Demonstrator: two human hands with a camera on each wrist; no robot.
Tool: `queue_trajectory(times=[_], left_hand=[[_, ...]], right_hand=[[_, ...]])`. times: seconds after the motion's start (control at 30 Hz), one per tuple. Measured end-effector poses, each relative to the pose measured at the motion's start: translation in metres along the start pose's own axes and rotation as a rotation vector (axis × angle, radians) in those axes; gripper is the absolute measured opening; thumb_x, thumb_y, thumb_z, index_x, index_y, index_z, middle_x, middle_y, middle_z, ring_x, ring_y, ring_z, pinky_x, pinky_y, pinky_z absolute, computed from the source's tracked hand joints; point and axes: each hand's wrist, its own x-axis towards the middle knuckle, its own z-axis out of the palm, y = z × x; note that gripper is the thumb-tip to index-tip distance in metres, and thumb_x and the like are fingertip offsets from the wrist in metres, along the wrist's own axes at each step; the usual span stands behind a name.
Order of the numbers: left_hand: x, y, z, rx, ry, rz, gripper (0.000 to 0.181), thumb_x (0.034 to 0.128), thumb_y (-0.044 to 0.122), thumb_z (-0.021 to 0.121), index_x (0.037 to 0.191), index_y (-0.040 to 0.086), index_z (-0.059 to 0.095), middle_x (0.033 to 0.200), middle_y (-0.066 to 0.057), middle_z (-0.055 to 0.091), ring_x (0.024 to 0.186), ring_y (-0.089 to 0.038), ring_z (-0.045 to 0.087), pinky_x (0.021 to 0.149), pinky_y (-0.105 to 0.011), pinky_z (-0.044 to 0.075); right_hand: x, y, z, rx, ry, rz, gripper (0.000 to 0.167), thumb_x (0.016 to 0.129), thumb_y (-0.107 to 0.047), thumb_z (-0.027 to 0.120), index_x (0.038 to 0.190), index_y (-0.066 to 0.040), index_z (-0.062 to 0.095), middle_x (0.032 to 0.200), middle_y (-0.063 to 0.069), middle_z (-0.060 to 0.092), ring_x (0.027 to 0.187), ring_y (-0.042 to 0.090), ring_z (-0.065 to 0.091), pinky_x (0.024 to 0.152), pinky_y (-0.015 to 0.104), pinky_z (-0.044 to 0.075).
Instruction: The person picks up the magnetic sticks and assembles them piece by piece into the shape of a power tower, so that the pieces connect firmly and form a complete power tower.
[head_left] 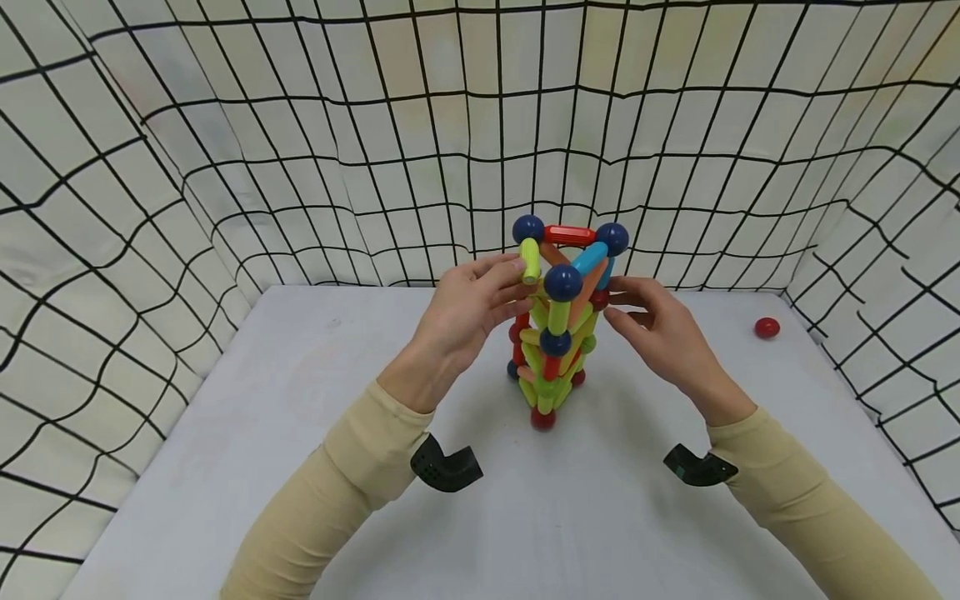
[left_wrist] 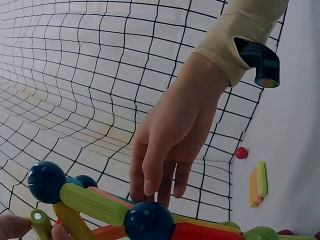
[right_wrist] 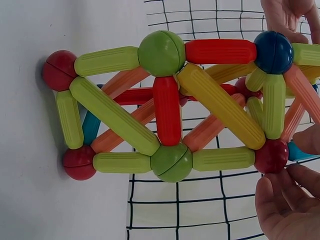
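Observation:
A tower of plastic rods and balls [head_left: 555, 342] stands upright on the table, with dark blue balls at its top. My left hand [head_left: 468, 312] pinches a lime green rod [head_left: 530, 261] by the tower's upper left side. This rod's upper end meets a blue ball [head_left: 528, 228]; its lower end shows bare in the left wrist view. At the tower's right, my right hand [head_left: 660, 329] has its fingers loosely extended around a red ball [right_wrist: 271, 156], with fingertips [right_wrist: 267, 185] touching it in the right wrist view. Part of those fingers is hidden behind the tower in the head view.
A loose red ball [head_left: 767, 327] lies on the white table [head_left: 315, 350] at the right. Several loose rods [left_wrist: 258, 184] show beyond my right hand in the left wrist view. A black net [head_left: 420, 125] hangs around the table's back and sides.

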Motion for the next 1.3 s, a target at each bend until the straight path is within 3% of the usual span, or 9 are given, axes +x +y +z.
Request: queue_trajectory(times=[0.43,0.53,0.6,0.67,0.83,0.93,1.07,1.17,1.3], left_hand=[[0.004,-0.003,0.013,0.006,-0.01,0.005,0.039,0.0985,0.019,0.06,0.133,0.002,0.053,0.108,-0.01,0.057,0.085,-0.017,0.05,0.069,-0.021,0.049],[0.001,-0.006,0.013,0.023,0.014,0.056,0.035,0.0999,0.021,0.058,0.129,0.003,0.051,0.107,-0.012,0.058,0.082,-0.017,0.052,0.067,-0.021,0.049],[-0.004,-0.011,0.013,0.083,0.034,0.127,0.031,0.1009,0.022,0.055,0.126,0.005,0.049,0.107,-0.012,0.056,0.079,-0.019,0.051,0.064,-0.022,0.047],[-0.011,-0.021,0.013,0.214,0.04,0.207,0.03,0.1002,0.022,0.055,0.123,0.006,0.046,0.107,-0.011,0.053,0.082,-0.019,0.051,0.063,-0.024,0.048],[-0.022,-0.05,0.013,0.614,-0.031,0.386,0.043,0.0905,0.02,0.071,0.122,0.005,0.045,0.108,-0.007,0.05,0.093,-0.019,0.051,0.07,-0.028,0.049],[-0.02,-0.06,0.014,0.748,-0.04,0.472,0.048,0.0857,0.019,0.077,0.121,0.004,0.048,0.107,-0.007,0.052,0.095,-0.02,0.053,0.075,-0.029,0.049],[-0.017,-0.063,0.009,0.797,-0.034,0.511,0.044,0.0855,0.015,0.076,0.12,0.003,0.051,0.104,-0.006,0.056,0.095,-0.019,0.055,0.073,-0.03,0.051],[-0.017,-0.06,0.002,0.768,-0.046,0.475,0.041,0.0868,0.012,0.074,0.119,0.004,0.051,0.105,-0.005,0.058,0.096,-0.016,0.056,0.075,-0.03,0.053],[-0.015,-0.055,-0.012,0.712,-0.038,0.418,0.036,0.0891,0.008,0.07,0.12,0.003,0.051,0.109,-0.006,0.059,0.102,-0.016,0.057,0.08,-0.028,0.055]], right_hand=[[0.0,0.0,0.0,0.01,-0.006,0.0,0.047,0.1,-0.022,0.057,0.141,-0.004,0.045,0.137,0.014,0.05,0.125,0.032,0.051,0.101,0.052,0.044],[0.001,0.001,0.0,0.0,-0.005,-0.011,0.046,0.1,-0.021,0.057,0.141,-0.003,0.045,0.137,0.014,0.051,0.124,0.032,0.051,0.1,0.052,0.045],[0.002,0.003,-0.001,-0.007,-0.005,-0.022,0.046,0.1,-0.02,0.057,0.141,-0.002,0.045,0.136,0.014,0.051,0.123,0.032,0.052,0.1,0.052,0.045],[0.003,0.004,0.0,-0.011,-0.011,-0.032,0.045,0.1,-0.018,0.057,0.141,-0.002,0.045,0.136,0.015,0.051,0.123,0.032,0.052,0.099,0.051,0.046],[0.006,0.007,0.001,-0.025,-0.018,-0.023,0.047,0.1,-0.019,0.056,0.142,-0.001,0.045,0.137,0.016,0.052,0.124,0.034,0.052,0.099,0.052,0.046],[0.006,0.008,0.002,-0.027,-0.009,-0.002,0.048,0.1,-0.021,0.056,0.142,0.0,0.045,0.136,0.017,0.052,0.124,0.035,0.052,0.099,0.053,0.045],[0.004,0.008,0.001,-0.004,-0.004,0.026,0.048,0.1,-0.023,0.057,0.14,-0.001,0.046,0.134,0.017,0.054,0.123,0.034,0.053,0.1,0.051,0.046],[0.001,0.009,-0.001,0.015,-0.016,0.028,0.045,0.1,-0.023,0.058,0.138,-0.003,0.048,0.131,0.015,0.055,0.12,0.032,0.055,0.099,0.047,0.047],[-0.006,0.013,-0.007,0.036,-0.065,-0.01,0.041,0.099,-0.021,0.059,0.137,-0.007,0.052,0.131,0.011,0.057,0.117,0.026,0.058,0.096,0.028,0.05]])
